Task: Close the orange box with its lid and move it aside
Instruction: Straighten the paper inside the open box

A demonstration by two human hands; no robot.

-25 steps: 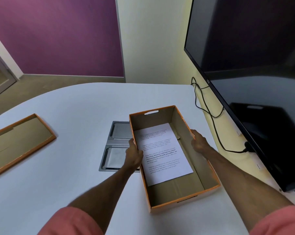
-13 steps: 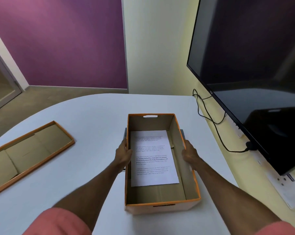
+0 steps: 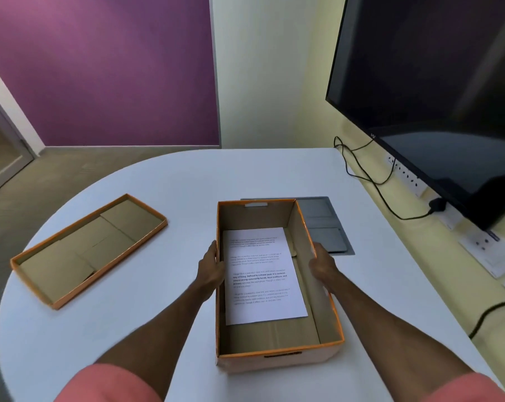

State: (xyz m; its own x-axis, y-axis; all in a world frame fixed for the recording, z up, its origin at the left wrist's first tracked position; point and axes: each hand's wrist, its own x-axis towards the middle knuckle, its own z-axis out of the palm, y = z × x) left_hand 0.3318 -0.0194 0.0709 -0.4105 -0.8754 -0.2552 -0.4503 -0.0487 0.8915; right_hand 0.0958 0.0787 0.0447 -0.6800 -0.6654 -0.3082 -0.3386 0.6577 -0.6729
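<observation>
Orange box (image 3: pixel 277 361) open, printed sheet (image 3: pixel 263 275) inside; both hands apparently gripping its sides.

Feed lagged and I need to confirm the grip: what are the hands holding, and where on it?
Both hold the open orange box: left hand on its left long wall, right hand on its right long wall, about midway. The lid lies untouched.

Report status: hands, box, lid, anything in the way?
Left hand and right hand grip the box sides. Box open, paper inside. Lid upside down, to the left. Path between them clear.
</observation>
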